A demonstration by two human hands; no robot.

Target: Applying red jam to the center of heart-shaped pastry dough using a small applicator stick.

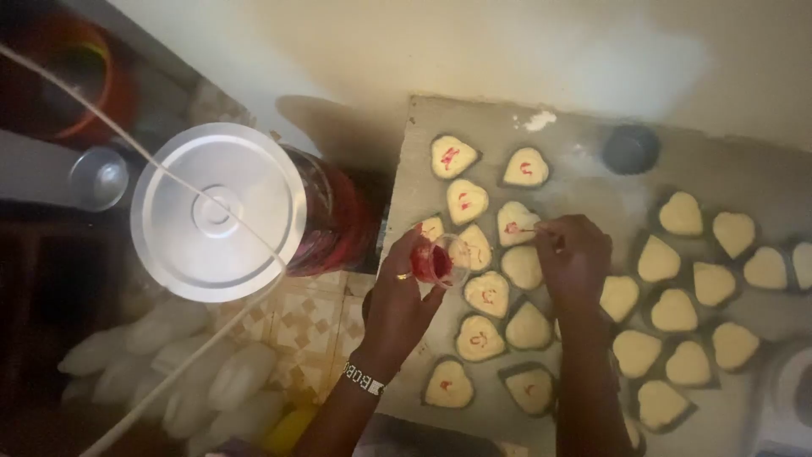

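Working over a grey, rough-faced board (592, 182) laid with many pale heart-shaped pieces of dough.

Left hand (404, 292) curled around a small clear cup (441, 261) of red liquid, fingers wrapped on its side, held just above the hearts near the board's left edge. A ring on one finger, a printed band at the wrist.

Right hand (575, 254) pinched on a thin stick (531, 228) (too slim to tell the material), tip touching a heart (513, 223) in the left cluster, a red mark already on it.

Judged from the marks: roughly a third done. Red squiggles on the marked hearts (478, 292) at the left end of the board, from the far edge down to the near edge; a few in that cluster, such as the one just under the stick, apparently bare. Plain hearts (689, 309) across the middle and right end untouched, so the larger share left.

Dough matte, soft-edged, creamy yellow, each heart with a dark outline around it on the board. A dark round lid-like thing (630, 148) near the far edge.

Off the board's left edge, a red container with a shiny round metal lid (218, 211), a thin pale cord crossing it.
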